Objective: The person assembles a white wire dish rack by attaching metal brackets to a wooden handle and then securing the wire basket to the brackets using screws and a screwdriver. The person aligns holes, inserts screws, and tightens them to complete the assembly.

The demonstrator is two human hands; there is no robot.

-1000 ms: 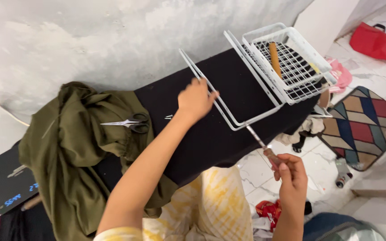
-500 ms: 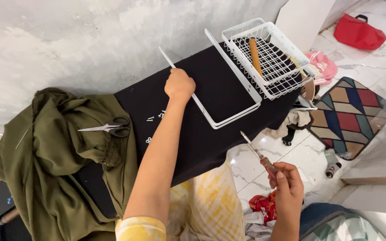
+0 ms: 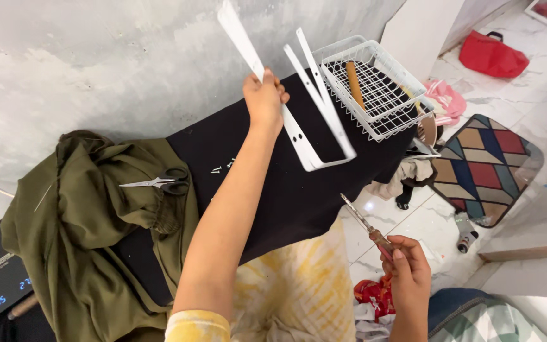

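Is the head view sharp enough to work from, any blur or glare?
Head view: even, soft daylight, no harsh shadows; white bracket in the left hand slightly motion-blurred; screwdriver in the right hand sharper; mild glare on floor tiles.

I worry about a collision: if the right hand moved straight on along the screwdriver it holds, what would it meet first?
Probably the white metal bracket held up by the left hand. The screwdriver in the right hand points up-left toward its lower corner, though depth is unclear.
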